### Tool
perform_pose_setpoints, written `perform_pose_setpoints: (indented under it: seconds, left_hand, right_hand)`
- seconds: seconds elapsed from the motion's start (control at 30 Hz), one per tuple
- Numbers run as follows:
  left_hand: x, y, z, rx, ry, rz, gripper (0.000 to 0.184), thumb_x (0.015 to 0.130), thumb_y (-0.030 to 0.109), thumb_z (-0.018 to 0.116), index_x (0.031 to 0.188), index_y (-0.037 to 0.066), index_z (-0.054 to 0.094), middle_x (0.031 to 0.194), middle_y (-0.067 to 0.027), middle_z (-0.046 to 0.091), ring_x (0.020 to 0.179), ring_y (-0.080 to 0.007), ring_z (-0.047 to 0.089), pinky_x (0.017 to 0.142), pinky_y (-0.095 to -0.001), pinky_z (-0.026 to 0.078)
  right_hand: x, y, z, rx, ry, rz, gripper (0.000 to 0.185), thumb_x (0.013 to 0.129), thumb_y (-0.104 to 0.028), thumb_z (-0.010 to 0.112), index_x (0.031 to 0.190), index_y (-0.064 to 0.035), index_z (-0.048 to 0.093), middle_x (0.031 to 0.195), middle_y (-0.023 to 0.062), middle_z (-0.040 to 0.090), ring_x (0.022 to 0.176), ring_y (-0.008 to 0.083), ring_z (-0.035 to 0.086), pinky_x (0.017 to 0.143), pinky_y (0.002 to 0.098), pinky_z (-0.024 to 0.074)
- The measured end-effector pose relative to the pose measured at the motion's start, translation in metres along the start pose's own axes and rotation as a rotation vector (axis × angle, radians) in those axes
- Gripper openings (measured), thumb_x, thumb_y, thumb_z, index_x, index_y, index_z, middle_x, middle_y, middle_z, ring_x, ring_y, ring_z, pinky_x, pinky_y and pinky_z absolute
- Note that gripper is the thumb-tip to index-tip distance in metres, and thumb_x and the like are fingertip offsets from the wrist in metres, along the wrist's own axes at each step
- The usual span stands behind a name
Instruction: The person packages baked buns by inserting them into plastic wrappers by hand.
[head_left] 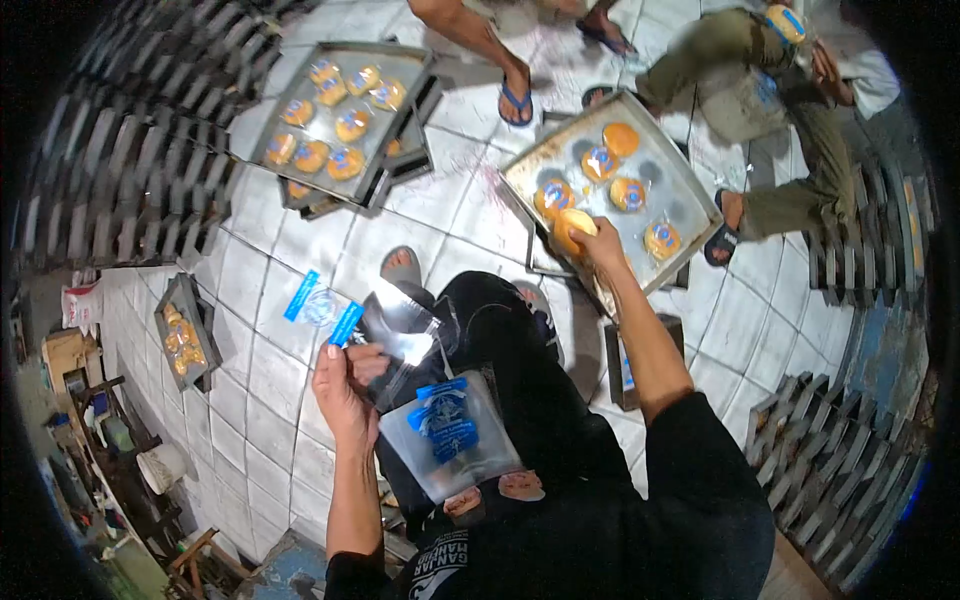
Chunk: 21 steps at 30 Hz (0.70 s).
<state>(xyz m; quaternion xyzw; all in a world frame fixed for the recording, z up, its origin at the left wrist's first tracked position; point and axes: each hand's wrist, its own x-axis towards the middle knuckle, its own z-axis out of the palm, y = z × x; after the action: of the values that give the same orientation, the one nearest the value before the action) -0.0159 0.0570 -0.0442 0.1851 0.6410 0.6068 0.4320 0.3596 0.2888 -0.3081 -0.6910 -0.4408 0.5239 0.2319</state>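
Because the right hand (600, 246) has its thumb and fingers closed on it, the golden bun (573, 230) sits right at the fingertips, over the near left edge of the large tray (655, 140). Its pale side partly shows. Five other buns lie apart in that tray, beyond and to the right of the held one; four have clear wrappers with blue print, while the farthest looks unwrapped. Well apart, to the left and nearer the body, the left hand (345, 388) pinches a clear bag (322, 305) with blue printing. Just beside it, over the lap, lies a stack of similar bags (447, 435). Farther out at left, wrapped buns rest in another tray (325, 128), set atop more trays, and in a small tray (203, 318). At upper right, a seated co-worker's hand (828, 72) is near a wrapped bun (787, 23).
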Motion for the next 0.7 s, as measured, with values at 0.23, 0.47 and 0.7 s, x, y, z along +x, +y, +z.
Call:
perform_pose_setpoints:
  seconds: [0.23,0.47,0.7]
  left_hand:
    - [0.019,0.019,-0.013,-0.453,-0.138,-0.118,0.026,0.101,0.027,0.06,0.11,0.003,0.06,0.118,-0.0167,0.068,0.112,-0.0274,0.066,0.095,-0.0412,0.053]
    - [0.044,0.005,0.007,-0.645,-0.111,-0.279,0.027,0.094,0.028,0.072,0.101,0.006,0.058,0.107,-0.0159,0.07,0.099,-0.0303,0.069,0.069,-0.0411,0.061]
    - [-0.034,0.063,0.021,-0.653,-0.382,-0.358,0.042,0.103,0.038,0.052,0.12,0.001,0.06,0.117,-0.0135,0.069,0.105,-0.0261,0.069,0.092,-0.04,0.055]
  right_hand:
    - [-0.168,-0.177,-0.03,0.826,-0.579,-0.097,0.068,0.089,-0.016,0.075,0.147,-0.0091,0.04,0.134,0.0092,0.059,0.124,0.0281,0.059,0.102,0.052,0.0493]
    - [-0.346,-0.244,0.04,-0.082,-0.289,-1.306,0.052,0.072,-0.006,0.083,0.118,-0.0057,0.058,0.117,0.0143,0.061,0.11,0.0293,0.064,0.093,0.0377,0.0528]
    - [-0.342,-0.243,0.07,-0.282,-0.104,-1.758,0.041,0.065,0.002,0.076,0.1,-0.0056,0.059,0.117,0.0133,0.063,0.114,0.0355,0.063,0.1,0.0475,0.0501]
